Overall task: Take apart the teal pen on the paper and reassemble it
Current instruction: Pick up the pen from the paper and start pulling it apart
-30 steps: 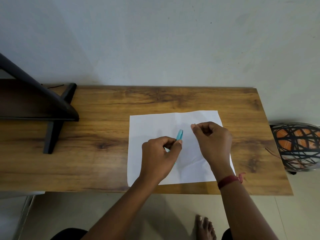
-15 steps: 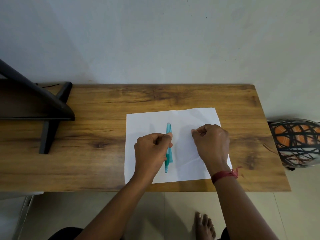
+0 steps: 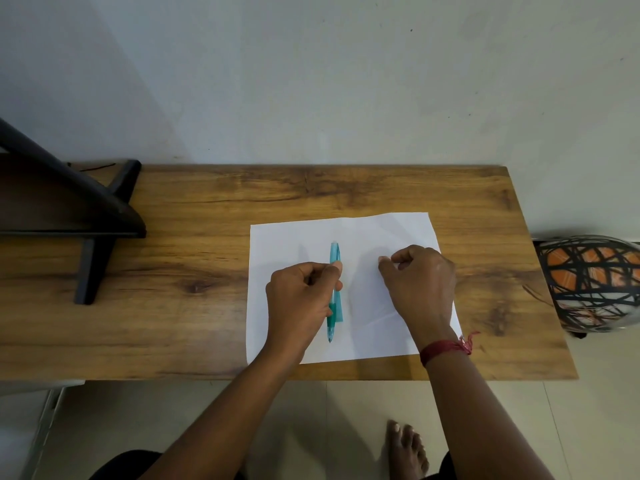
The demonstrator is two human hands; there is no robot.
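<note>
The teal pen lies lengthwise on the white paper, its tip pointing toward me and its clip end pointing away. My left hand pinches the pen's middle between thumb and forefinger and hides part of the barrel. My right hand rests on the paper to the right of the pen, apart from it. Its fingers are curled shut, thumb against forefinger, and I see nothing held in them. A red thread band circles that wrist.
The paper sits right of centre on a wooden table against a pale wall. A black stand occupies the table's left end. An orange ball in black netting sits off the right edge. My bare foot shows below the table.
My left hand has brought the pen from a raised, tilted hold down flat onto the paper, tip toward me. My right hand has sunk a little onto the sheet, still closed.
</note>
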